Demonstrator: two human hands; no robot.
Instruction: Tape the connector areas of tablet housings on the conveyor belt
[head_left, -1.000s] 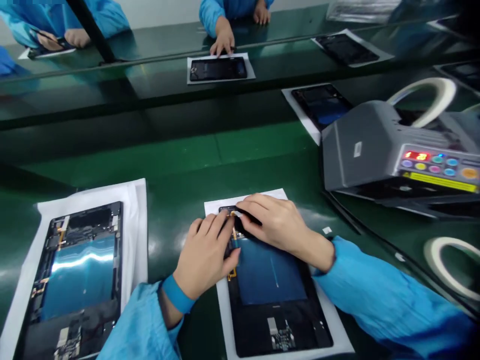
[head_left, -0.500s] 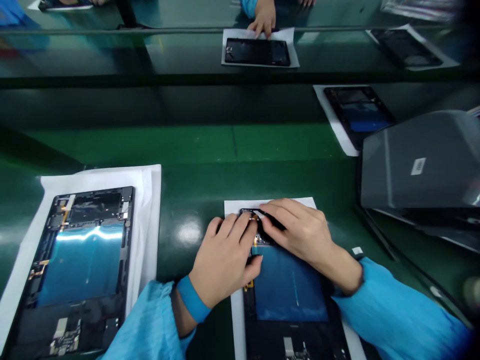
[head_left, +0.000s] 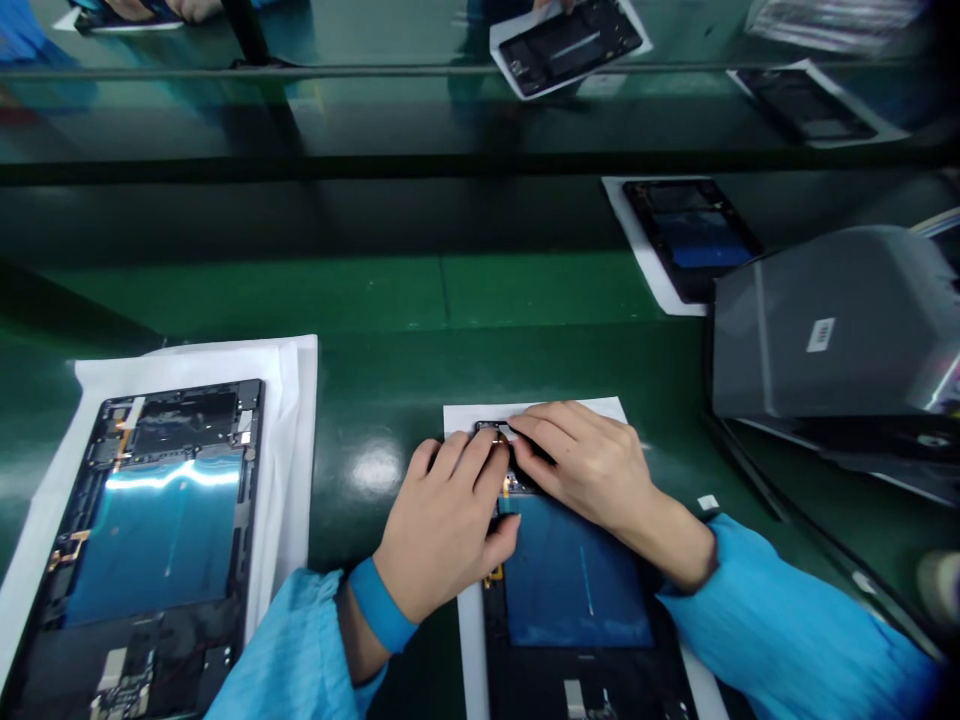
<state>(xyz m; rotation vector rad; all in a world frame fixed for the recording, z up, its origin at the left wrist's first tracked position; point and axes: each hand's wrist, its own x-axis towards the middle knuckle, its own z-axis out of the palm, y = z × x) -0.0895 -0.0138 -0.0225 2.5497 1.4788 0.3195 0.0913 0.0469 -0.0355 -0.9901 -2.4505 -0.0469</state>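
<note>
An opened tablet [head_left: 577, 560] with a blue-filmed panel lies on white paper in front of me. My left hand [head_left: 450, 520] rests over its upper left corner, fingers stretched and tips on the parts at the top edge. From the right, my right hand [head_left: 585, 455] reaches over the same top end. Its thumb and forefinger close on a small white tab [head_left: 508, 431] beside my left fingertips. Orange flex cables [head_left: 495, 575] show along the tablet's left side. My fingers hide much of the upper part.
At left, another opened tablet [head_left: 161, 540] lies on white sheets. A dark grey machine housing [head_left: 825, 330] stands at right, with a tablet [head_left: 690, 235] behind it. Across the bench, a co-worker's hand [head_left: 555, 5] holds a tablet [head_left: 570, 45] with paper. A white scrap [head_left: 707, 502] lies near my right sleeve.
Across the bench, the co-worker has lifted and tilted the tablet with its paper, moving it up and right. My hands stay nearly in place; the whole view has shifted slightly.
</note>
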